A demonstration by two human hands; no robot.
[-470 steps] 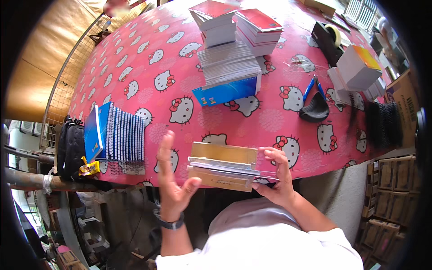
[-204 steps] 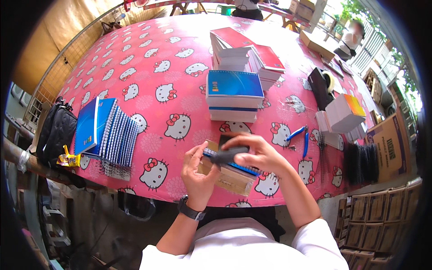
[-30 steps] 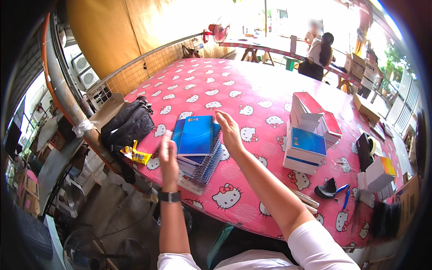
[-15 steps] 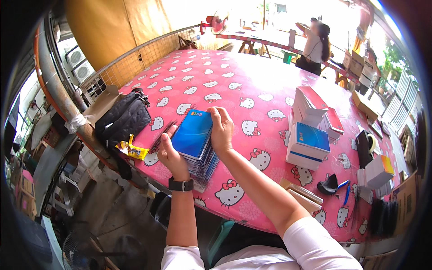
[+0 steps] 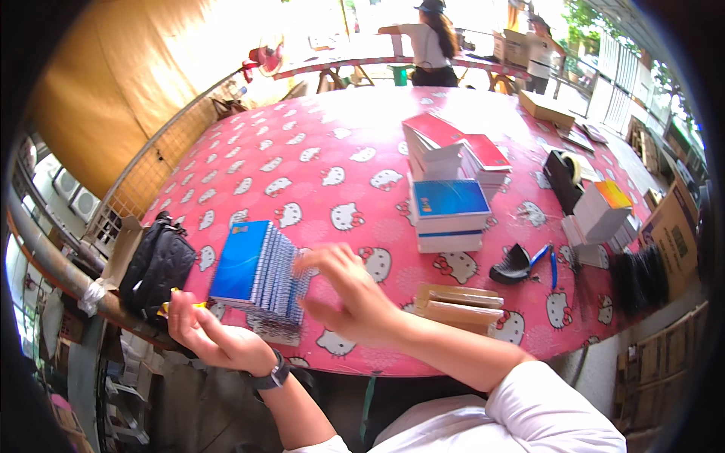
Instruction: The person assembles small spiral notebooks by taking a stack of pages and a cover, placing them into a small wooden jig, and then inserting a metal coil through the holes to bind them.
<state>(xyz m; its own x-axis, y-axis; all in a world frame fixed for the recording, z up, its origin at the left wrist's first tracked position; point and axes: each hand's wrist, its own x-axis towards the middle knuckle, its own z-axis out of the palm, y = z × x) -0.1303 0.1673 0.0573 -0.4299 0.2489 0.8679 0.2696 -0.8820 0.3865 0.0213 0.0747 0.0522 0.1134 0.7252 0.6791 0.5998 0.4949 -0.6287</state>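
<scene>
A tall stack of blue-covered spiral notebooks (image 5: 240, 264) stands at the left near side of the table, its wire bindings facing right. My left hand (image 5: 219, 337) is off the stack's near left corner, palm up, fingers loosely stretched, with nothing seen in it. It partly covers a yellow wrapper (image 5: 177, 307). To the right of the bindings hovers my right hand (image 5: 351, 296), its fingers bent and apart, holding nothing visible. Further right sits a pile of unbound, blue-topped paper blocks (image 5: 451, 198), with red-topped ones (image 5: 483, 151) behind it.
Brown-wrapped packets (image 5: 459, 308), a black curved object (image 5: 510, 266) and blue-handled pliers (image 5: 553, 266) lie near right. Beyond them are a tape dispenser (image 5: 563, 181), yellow-topped blocks (image 5: 608, 204) and black coils (image 5: 640, 275). A black bag (image 5: 157, 264) is left. Two people stand far off.
Both hands have come away from the notebook stack, the left toward me and the right to its right side. My view has turned toward the right.
</scene>
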